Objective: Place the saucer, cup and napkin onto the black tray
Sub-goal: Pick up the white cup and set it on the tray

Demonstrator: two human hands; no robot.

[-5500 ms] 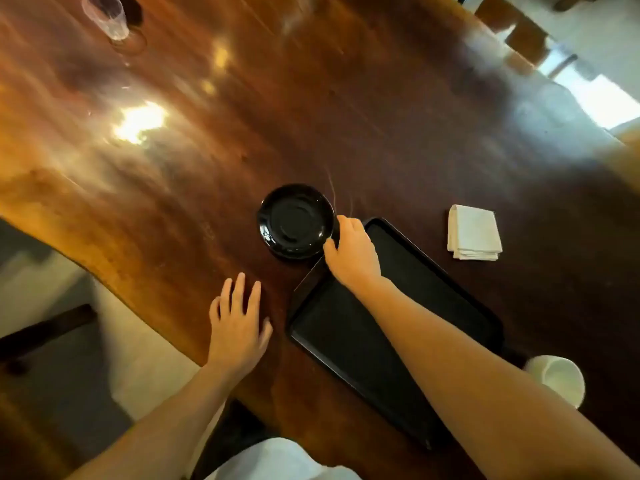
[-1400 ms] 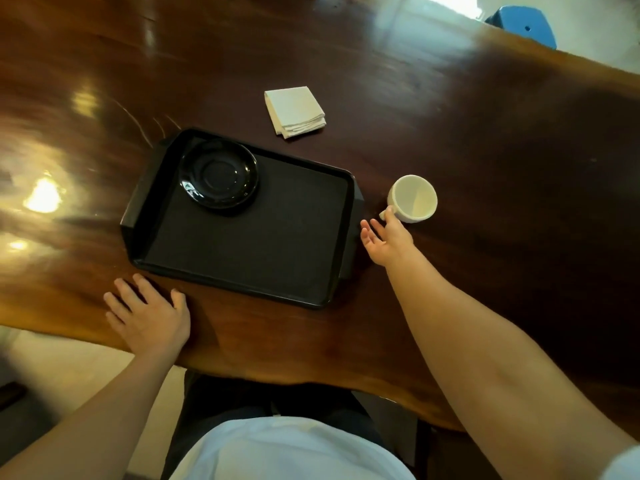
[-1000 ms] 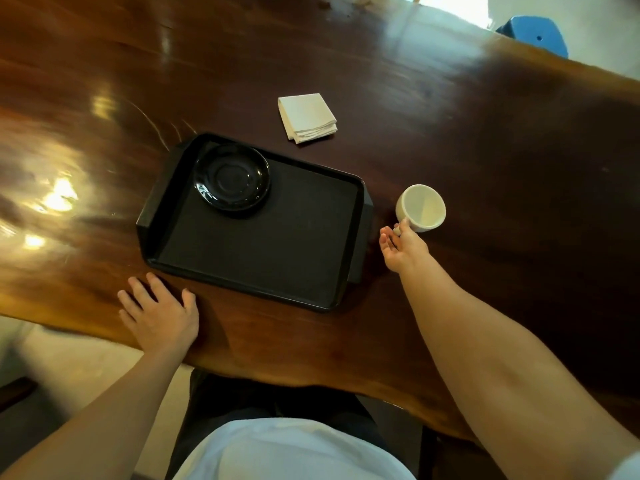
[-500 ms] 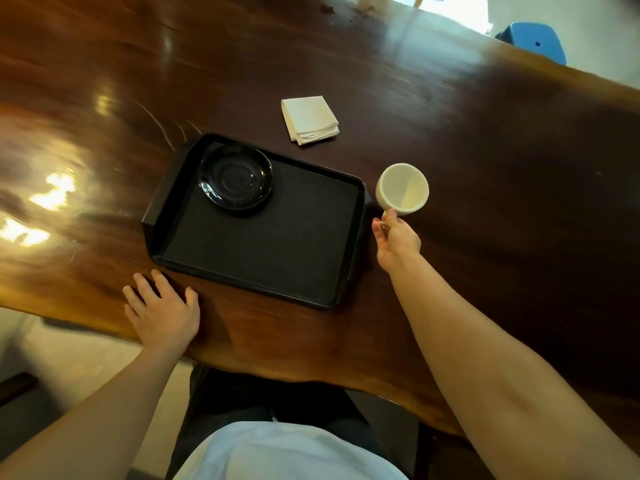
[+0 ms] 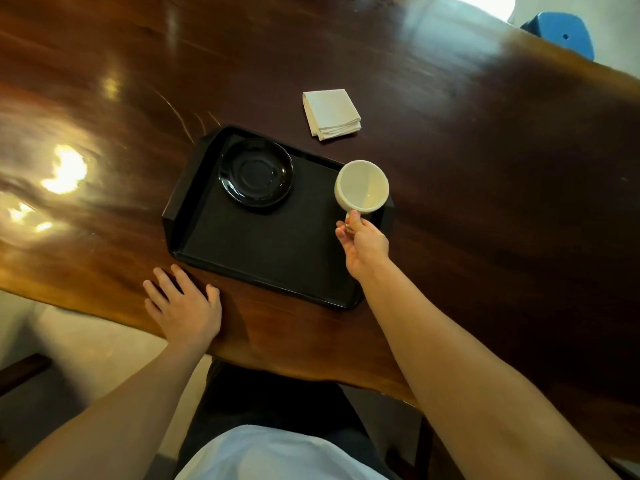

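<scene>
The black tray (image 5: 263,251) lies on the dark wooden table (image 5: 485,168) in front of me. A black saucer (image 5: 255,174) sits in its far left corner. My right hand (image 5: 363,242) pinches the handle of a white cup (image 5: 362,187) and holds it lifted over the tray's right end. A folded white napkin (image 5: 330,114) lies on the table beyond the tray. My left hand (image 5: 183,306) rests flat on the table edge, fingers spread, just short of the tray's near left corner.
The table's near edge curves irregularly close to my body. A blue stool (image 5: 561,34) stands past the far right edge. Bright light reflections (image 5: 65,173) gleam on the table left of the tray.
My right hand took the cup by its handle, lifted it off the table and carried it left over the tray's right end. Earlier the saucer went onto the tray.
</scene>
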